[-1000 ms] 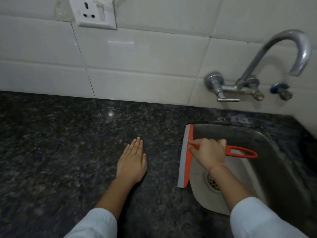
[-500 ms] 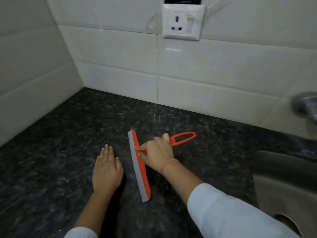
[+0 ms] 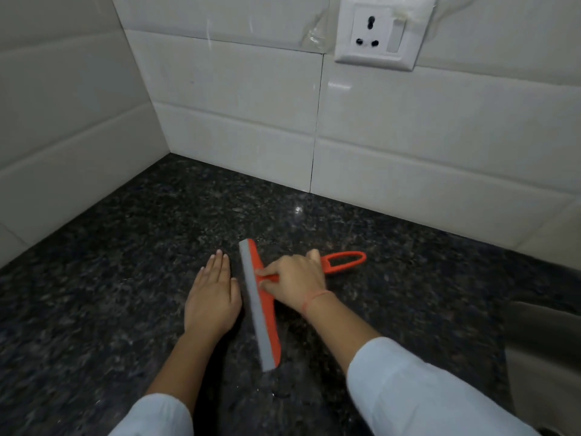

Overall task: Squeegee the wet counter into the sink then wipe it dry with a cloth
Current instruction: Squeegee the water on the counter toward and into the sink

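- The right grip (image 3: 295, 278) was curled round the orange handle of the squeegee (image 3: 264, 322). One finger lay along the stem toward the blade. I think that finger was there to push the blade down hard.
- The squeegee sat on the dark speckled desk (image 3: 125, 262), about in the middle of the view. Its long blade ran from far to near. The grey rubber side faced left, and the loop end of the handle pointed right.
- The sink (image 3: 544, 335) showed only as a grey bit at the right edge, well apart from the squeegee. I guess the blade was set down out here so that one long pull to the right would drag the water all the way to the sink.
- The left grip (image 3: 212, 297) lay flat on the desk with straight fingers and held nothing. It was just beside the blade, on its left. It looked like it was there to keep the person steady while leaning over.
- Water was hard to see on the dark stone, so I cannot tell how wet the desk was.
- No cloth was in view. The drying step looked not yet begun.
- White wall tiles (image 3: 235, 89) stood at the far and left sides, with a wall socket (image 3: 380, 33) up high. Water should be kept away from it.
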